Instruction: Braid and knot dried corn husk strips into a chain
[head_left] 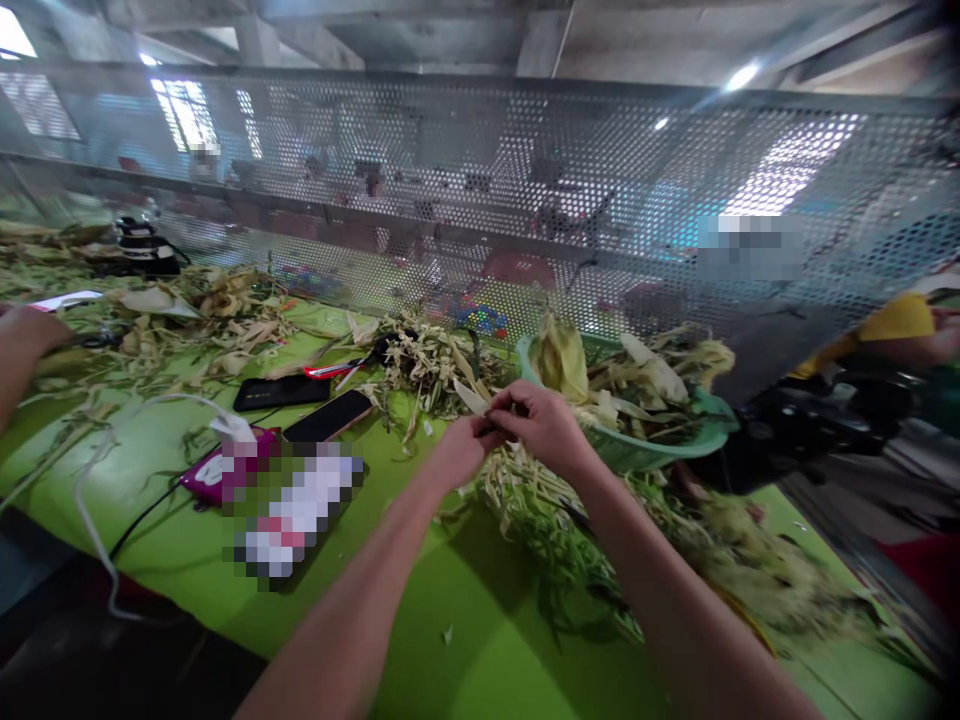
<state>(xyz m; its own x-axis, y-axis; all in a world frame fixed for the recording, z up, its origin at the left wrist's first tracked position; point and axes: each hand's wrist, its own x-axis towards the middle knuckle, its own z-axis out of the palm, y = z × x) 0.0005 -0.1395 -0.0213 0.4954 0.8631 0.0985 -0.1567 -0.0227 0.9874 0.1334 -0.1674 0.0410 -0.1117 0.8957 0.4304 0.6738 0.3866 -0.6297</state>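
Observation:
My left hand [459, 452] and my right hand [540, 420] meet above the green table, fingertips pinched together. A pale strip of dried husk [471, 397] juts up and left from where they pinch; a small dark bit between the fingers is too small to make out. Just behind is a heap of dry, shredded plant strips [431, 365]. To the right, a light green plastic basket [645, 455] holds dried corn husks [562, 362]. Beneath and beside my right forearm lie green and straw-coloured stalks [551, 545].
On the left lie a phone [330, 415], a black flat device [281, 392], a red-handled tool [328, 371], a purple packet [214, 478] and a white cable [94, 520]. A perforated metal screen [420, 230] borders the table's back. Another person's hand [30, 335] reaches in at far left.

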